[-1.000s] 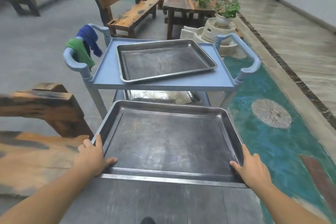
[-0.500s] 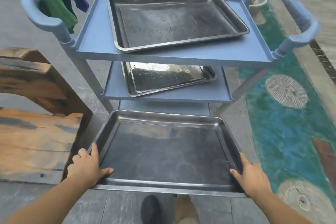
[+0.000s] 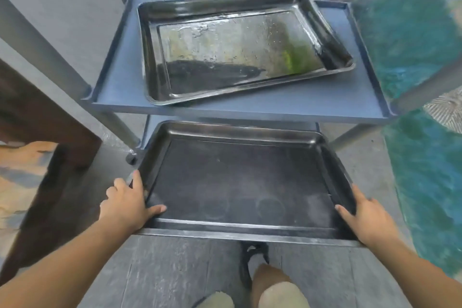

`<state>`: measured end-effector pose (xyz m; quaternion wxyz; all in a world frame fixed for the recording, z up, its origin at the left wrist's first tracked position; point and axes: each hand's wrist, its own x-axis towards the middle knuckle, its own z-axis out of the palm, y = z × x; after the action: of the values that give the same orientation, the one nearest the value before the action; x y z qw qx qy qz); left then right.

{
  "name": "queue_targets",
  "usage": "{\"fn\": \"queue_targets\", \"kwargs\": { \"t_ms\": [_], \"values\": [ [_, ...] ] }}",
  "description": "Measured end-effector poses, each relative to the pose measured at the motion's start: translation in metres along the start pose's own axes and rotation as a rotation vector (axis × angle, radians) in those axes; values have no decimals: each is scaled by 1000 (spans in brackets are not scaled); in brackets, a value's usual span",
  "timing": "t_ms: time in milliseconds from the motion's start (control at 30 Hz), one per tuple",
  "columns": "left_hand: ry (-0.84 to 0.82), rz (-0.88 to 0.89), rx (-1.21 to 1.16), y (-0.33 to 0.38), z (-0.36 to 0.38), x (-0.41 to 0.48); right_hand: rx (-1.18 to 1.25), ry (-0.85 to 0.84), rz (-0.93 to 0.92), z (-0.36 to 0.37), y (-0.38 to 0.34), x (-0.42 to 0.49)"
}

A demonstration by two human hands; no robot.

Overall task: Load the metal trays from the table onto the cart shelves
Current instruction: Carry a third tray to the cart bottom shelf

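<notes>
Bare forearms enter from the lower left and lower right corners of the frame; no sleeve, watch or ring is visible on either. The left hand (image 3: 127,207) and the right hand (image 3: 367,217) are ungloved. At bottom centre, light beige shorts (image 3: 282,295) cover both thighs, and one dark shoe (image 3: 250,260) with laces shows above them.

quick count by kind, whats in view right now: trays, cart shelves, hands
metal trays: 2, one held, one on the shelf
cart shelves: 1 clearly shown
hands: 2, left hand, right hand
total: 5
</notes>
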<state>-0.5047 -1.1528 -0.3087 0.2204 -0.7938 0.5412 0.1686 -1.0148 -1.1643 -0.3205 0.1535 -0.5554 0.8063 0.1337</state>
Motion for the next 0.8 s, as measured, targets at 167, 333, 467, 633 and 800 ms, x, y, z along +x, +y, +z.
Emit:
{"fn": "queue_targets", "kwargs": {
  "t_ms": [167,333,467,633,800],
  "values": [
    [36,1,-15,27,60,82,12,75,-30,75,-11,83],
    [86,-15,-11,43,101,139,68,142,-69,130,-24,139],
    [132,-21,-45,50,123,168,94,204,-114,152,-36,166],
    [194,-16,-59,57,145,193,62,251,-134,174,-42,187],
    [249,-6,-45,62,158,213,81,284,-130,190,-46,206]
  ]
}}
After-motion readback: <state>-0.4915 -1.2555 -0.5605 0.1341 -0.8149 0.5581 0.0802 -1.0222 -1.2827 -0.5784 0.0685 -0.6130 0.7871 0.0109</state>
